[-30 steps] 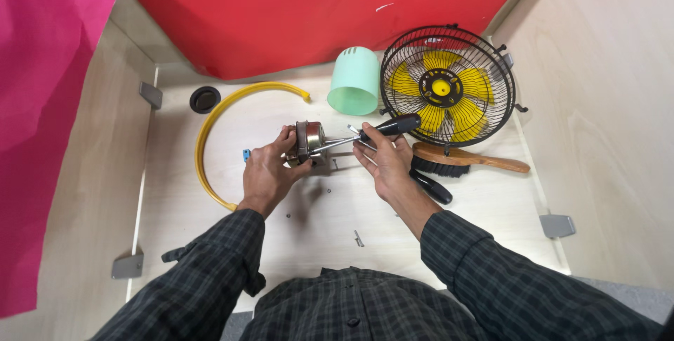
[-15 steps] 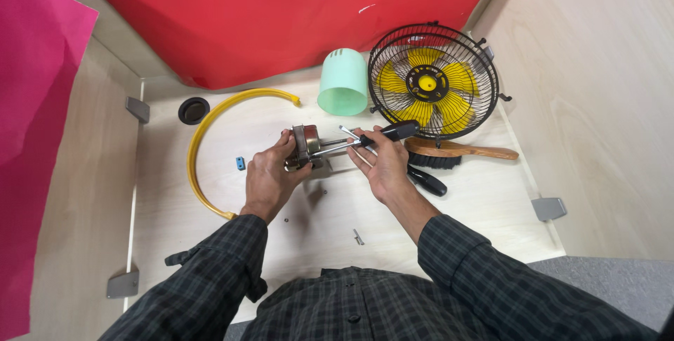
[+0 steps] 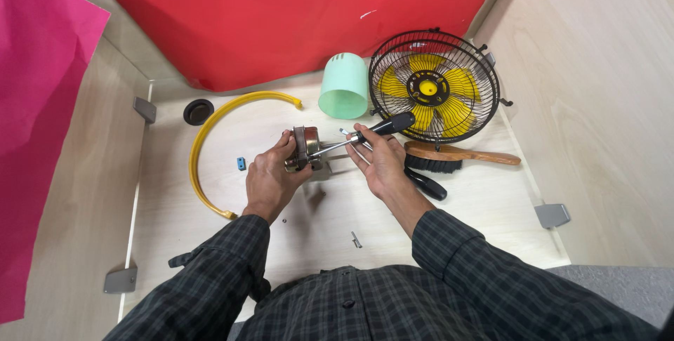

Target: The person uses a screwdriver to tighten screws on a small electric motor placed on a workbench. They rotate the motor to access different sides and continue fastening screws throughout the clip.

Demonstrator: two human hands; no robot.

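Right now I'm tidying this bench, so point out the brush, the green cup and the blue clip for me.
brush (image 3: 463,153), head view, on its wooden back.
green cup (image 3: 344,84), head view, on its side wall.
blue clip (image 3: 241,163), head view, on its middle.

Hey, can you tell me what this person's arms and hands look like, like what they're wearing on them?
Both arms are covered by long sleeves of a dark plaid shirt, with a grey-green check on black, reaching to the wrists. The left hand and right hand are bare: no gloves. No watch or ring is visible from this view. The left cuff looks unbuttoned, with a loose flap sticking out near the forearm.
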